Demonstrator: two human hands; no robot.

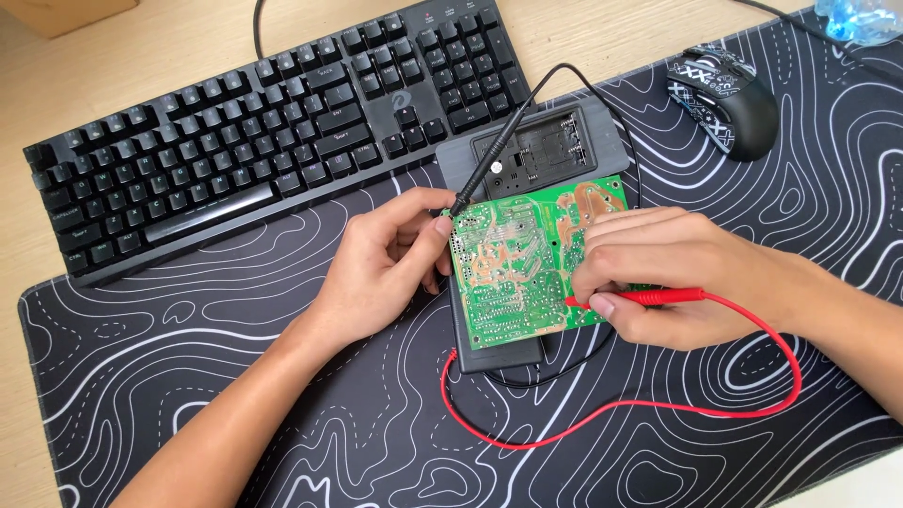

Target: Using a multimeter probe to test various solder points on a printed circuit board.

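A pale wooden bench (pixel 602 28) carries a black desk mat (pixel 282 395) printed with white contour lines, and nearly everything sits on that mat. At the middle lies a green circuit board (pixel 527 263), solder side up, resting on top of a grey meter (pixel 555 146) whose open back compartment shows just above the board; what sits inside that recess is too small to tell.

The left hand (pixel 386 268) pinches a black probe (pixel 489 160) near its tip, fingers closed around it, with the tip touching the board's upper left edge. The probe's black lead (pixel 602 89) loops up and round the right side of the meter.

The right hand (pixel 658 273) is closed on a red probe (pixel 640 297), held low and nearly flat, its tip at the board's lower right edge. The red lead (pixel 621 406) sweeps out to the right and curls back across the mat below the board.

A black keyboard (pixel 254 132) lies slanted at the upper left, half on the mat. A black patterned mouse (pixel 724 94) rests at the upper right, well apart from both hands.
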